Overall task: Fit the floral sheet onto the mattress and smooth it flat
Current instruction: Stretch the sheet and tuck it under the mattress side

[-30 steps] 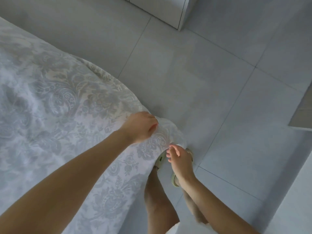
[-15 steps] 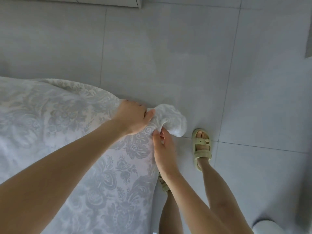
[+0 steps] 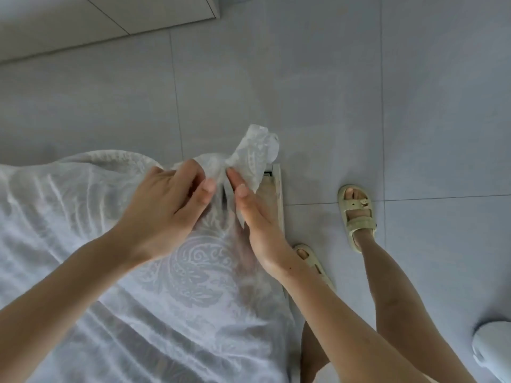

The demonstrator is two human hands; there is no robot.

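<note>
1. The floral sheet (image 3: 193,272) lies spread under both forearms, over a mattress it hides. Its corner is bunched into a loose tuft that stands up just beyond the fingertips of both hands.
2. The left hand (image 3: 166,214) grips the gathered cloth, fingers curled and thumb on top. The right hand (image 3: 260,219) lies just beside it, fingers fairly straight against the neck of the tuft. The flap covers its fingertips, so I cannot tell whether it pinches or only presses.
3. The risk, as I judge it: the corner is lifted, not hooked under, and an exposed corner (image 3: 272,194) of the bed (mattress or base, I cannot tell which) shows just right of the right hand. With so little cloth in hand, a hard pull may let the tuft slip free. It may also lock in the creases fanning back past the left wrist.
4. A near sandal (image 3: 312,264) stands by the right wrist, tight against the bed edge, and a far sandal (image 3: 358,214) further right on the tiled floor (image 3: 414,106). The near foot probably crowds any tuck down that side.
5. Well beyond the hands runs a white cabinet base (image 3: 110,15). Low, right of the right forearm, sits a white rounded object (image 3: 495,349), cut off by the frame.
</note>
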